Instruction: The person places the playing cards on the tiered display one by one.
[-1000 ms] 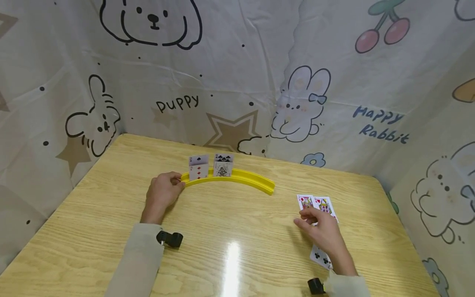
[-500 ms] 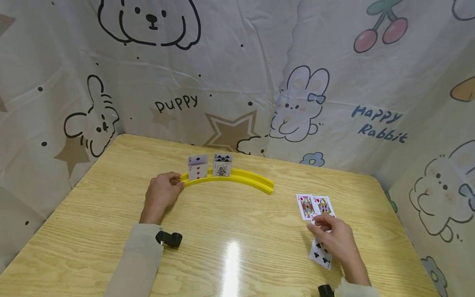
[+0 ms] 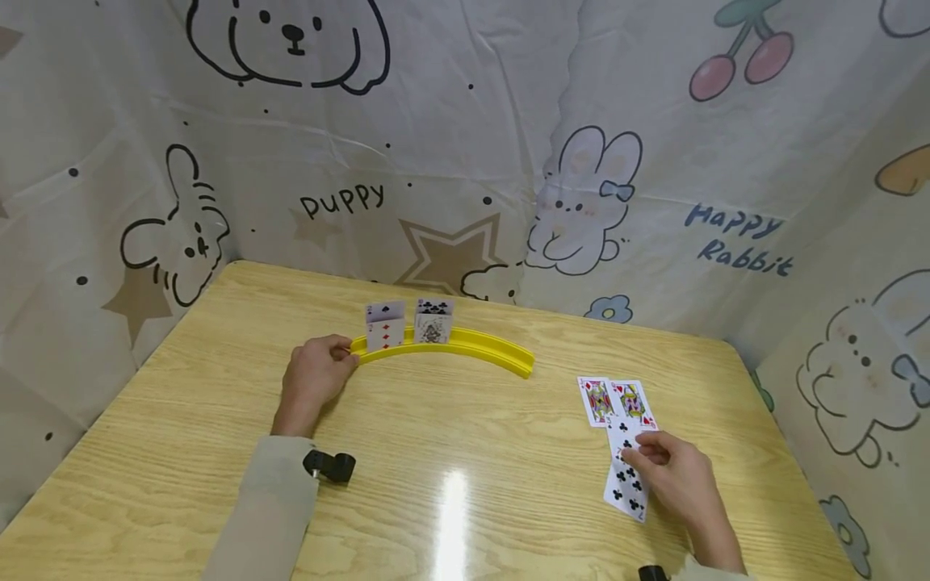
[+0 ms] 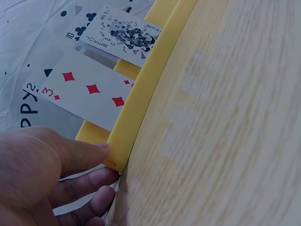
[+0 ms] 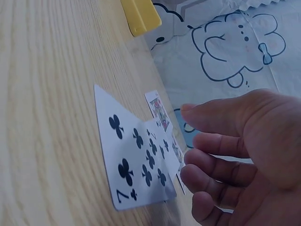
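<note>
The left hand pinches one end of a yellow rack between thumb and fingers. The rack is long and bent like a bow, and it sits on the wooden surface near the back. Four cards stand in it, in two pairs. By the left hand, the red three is in front and the black two peeks up behind it. Just beside them, the joker is in front and the black ten is behind.

The right hand is over by the loose cards. Its fingers are bent, with a gap between them and the thumb, and they hold nothing. I cannot tell if the tips touch a card. The black seven lies partly on top of another club card. That one lies over the bottoms of two picture cards, a diamond one and a heart one, side by side. A cloth with bunnies and puppies hangs behind the surface.
</note>
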Tool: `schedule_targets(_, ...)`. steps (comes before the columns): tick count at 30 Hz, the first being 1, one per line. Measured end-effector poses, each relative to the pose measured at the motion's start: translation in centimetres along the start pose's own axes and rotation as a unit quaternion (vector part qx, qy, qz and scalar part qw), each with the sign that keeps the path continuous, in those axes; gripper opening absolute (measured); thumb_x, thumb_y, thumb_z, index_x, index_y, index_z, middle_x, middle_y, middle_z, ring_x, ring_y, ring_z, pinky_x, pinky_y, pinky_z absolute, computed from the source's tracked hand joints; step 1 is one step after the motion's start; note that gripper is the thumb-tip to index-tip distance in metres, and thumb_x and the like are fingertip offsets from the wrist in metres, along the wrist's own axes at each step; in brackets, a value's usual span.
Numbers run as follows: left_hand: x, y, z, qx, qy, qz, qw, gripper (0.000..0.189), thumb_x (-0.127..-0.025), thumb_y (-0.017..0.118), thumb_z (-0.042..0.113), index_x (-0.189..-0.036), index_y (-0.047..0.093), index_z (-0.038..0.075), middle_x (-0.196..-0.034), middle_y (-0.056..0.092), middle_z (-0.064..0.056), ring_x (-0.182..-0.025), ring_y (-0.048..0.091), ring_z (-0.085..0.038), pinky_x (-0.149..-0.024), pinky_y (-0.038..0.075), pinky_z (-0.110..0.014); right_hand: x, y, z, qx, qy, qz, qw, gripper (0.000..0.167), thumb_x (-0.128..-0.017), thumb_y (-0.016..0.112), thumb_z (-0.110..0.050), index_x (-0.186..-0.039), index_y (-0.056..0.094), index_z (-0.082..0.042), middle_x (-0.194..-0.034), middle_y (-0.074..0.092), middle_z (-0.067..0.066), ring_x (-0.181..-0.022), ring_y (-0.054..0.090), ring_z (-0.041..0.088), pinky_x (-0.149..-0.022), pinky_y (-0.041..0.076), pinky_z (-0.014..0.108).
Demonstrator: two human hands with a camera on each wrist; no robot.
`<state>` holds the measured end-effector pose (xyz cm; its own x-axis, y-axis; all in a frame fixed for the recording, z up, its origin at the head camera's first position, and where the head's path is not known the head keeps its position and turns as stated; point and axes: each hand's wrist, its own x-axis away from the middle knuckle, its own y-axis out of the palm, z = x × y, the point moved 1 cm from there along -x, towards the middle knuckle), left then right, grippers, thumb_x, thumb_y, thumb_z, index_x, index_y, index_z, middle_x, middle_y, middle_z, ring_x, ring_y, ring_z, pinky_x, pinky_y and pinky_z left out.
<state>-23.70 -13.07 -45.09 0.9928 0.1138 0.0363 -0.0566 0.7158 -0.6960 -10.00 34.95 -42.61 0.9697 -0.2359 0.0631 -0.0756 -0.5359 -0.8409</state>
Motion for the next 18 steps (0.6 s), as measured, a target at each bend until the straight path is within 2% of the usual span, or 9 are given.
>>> schedule_targets(7, 0.1, 0.0, 0.2, 0.000, 0.000, 0.000, 1.0000, 0.037, -0.095, 0.069, 0.021, -0.127, 0.067, 0.002, -0.105, 0.070, -0.012, -0.093, 0.063, -0.028, -0.073, 0.047, -0.040, 0.2, -0.3, 0.9, 0.020, 0.002, 0.002, 0.9998, 0.041, -0.087, 0.078, -0.026, -0.110, 0.068, 0.007, -0.091, 0.070, 0.007, -0.085, 0.065, 0.024, -0.073, 0.050, 0.036)
schedule_targets(18, 0.2, -0.2, 0.2, 0.006, 0.007, 0.005, 0.9999, 0.037, -0.095, 0.069, 0.020, -0.127, 0.067, 0.001, -0.103, 0.071, -0.012, -0.093, 0.062, -0.029, -0.073, 0.046, -0.041, 0.4, -0.3, 1.9, 0.054, 0.011, -0.023, 0.9982, 0.051, -0.087, 0.078, -0.032, -0.112, 0.067, 0.010, -0.094, 0.070, 0.013, -0.087, 0.066, 0.028, -0.077, 0.051, 0.046)
